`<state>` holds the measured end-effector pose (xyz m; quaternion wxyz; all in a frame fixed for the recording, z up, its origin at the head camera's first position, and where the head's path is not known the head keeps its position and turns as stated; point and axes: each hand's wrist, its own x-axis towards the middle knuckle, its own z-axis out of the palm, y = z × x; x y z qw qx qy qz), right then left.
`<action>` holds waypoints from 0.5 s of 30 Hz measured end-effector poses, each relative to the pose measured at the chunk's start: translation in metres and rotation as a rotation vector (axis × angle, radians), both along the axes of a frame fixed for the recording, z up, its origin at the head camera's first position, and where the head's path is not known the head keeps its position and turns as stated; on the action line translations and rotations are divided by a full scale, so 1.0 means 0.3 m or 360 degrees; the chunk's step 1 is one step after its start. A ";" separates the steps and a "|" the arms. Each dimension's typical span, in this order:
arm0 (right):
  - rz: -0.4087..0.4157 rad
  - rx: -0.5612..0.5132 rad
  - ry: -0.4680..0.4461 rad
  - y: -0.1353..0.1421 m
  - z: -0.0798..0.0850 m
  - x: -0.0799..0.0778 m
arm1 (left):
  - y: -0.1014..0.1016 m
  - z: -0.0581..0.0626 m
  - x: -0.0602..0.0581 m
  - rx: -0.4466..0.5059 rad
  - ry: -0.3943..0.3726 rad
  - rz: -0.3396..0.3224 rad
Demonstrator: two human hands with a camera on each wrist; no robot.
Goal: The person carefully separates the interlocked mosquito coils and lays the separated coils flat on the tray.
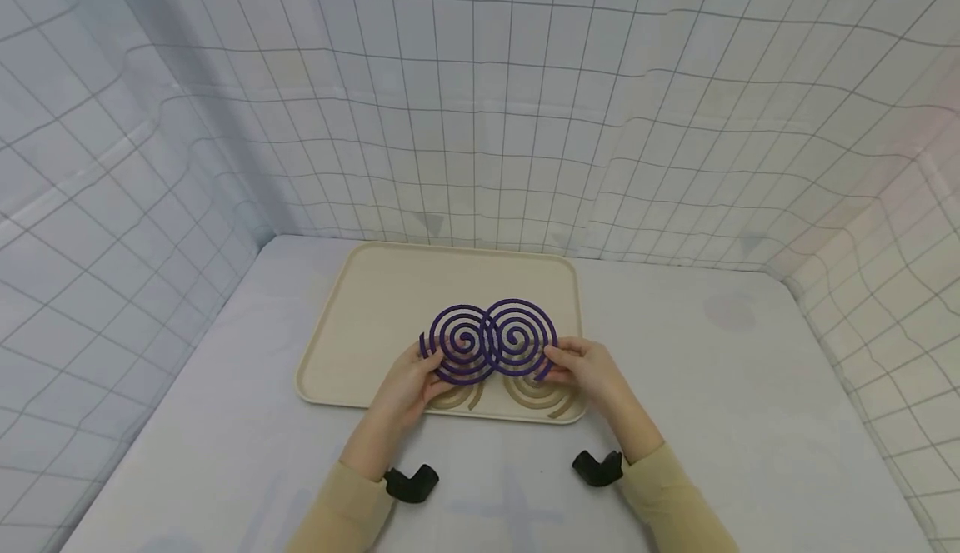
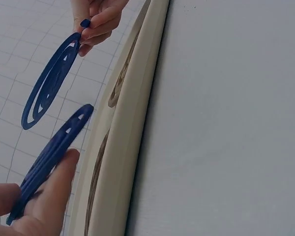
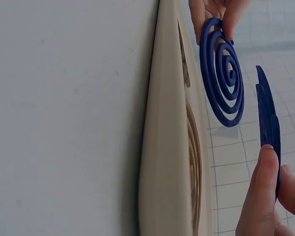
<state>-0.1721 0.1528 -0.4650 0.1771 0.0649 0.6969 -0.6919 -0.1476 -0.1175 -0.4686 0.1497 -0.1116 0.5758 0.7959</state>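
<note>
My left hand (image 1: 408,382) pinches a dark purple-blue mosquito coil (image 1: 467,338) by its left edge, thumb on top and fingers beneath. A second coil of the same colour (image 1: 516,336) is held at its right edge by my right hand (image 1: 592,370). From the head the two spirals overlap, but the left wrist view shows a gap between the left coil (image 2: 54,147) and the right one. Both are raised above the front of a cream tray (image 1: 397,286). Two brown coils (image 1: 558,410) lie in the tray under my hands, partly hidden.
The tray's raised rim (image 1: 337,403) runs close to my wrists. A white-covered table (image 1: 750,386) surrounds it. White sheets with a dark grid (image 1: 480,120) stand behind and at both sides. Black wrist devices (image 1: 412,484) sit at each sleeve cuff.
</note>
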 end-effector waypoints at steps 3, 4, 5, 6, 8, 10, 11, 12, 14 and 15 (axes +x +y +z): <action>-0.0014 0.0007 0.0025 0.012 0.004 -0.017 | -0.008 0.003 -0.013 -0.0020 -0.0001 0.0000; -0.0018 0.0015 0.0033 0.016 0.007 -0.023 | -0.010 0.003 -0.017 -0.0017 0.0002 -0.0004; -0.0021 0.0015 0.0043 0.020 0.008 -0.029 | -0.012 0.005 -0.022 -0.0008 0.0004 -0.0012; -0.0019 0.0013 0.0050 0.025 0.008 -0.036 | -0.013 0.007 -0.028 0.0011 0.0004 -0.0013; -0.0021 0.0020 0.0057 0.034 0.010 -0.049 | -0.014 0.010 -0.041 0.0040 0.0005 -0.0014; -0.0028 0.0023 0.0057 0.042 0.013 -0.060 | -0.013 0.014 -0.054 0.0051 0.0007 -0.0018; -0.0034 0.0017 0.0055 0.046 0.015 -0.066 | -0.011 0.016 -0.061 0.0049 0.0004 -0.0009; -0.0033 0.0021 0.0054 0.049 0.017 -0.071 | -0.008 0.017 -0.068 0.0046 0.0002 0.0002; -0.0040 0.0027 0.0048 0.054 0.022 -0.080 | -0.003 0.020 -0.083 0.0018 0.0001 0.0015; -0.0043 0.0029 0.0043 0.057 0.024 -0.084 | 0.001 0.022 -0.090 0.0007 -0.0003 0.0028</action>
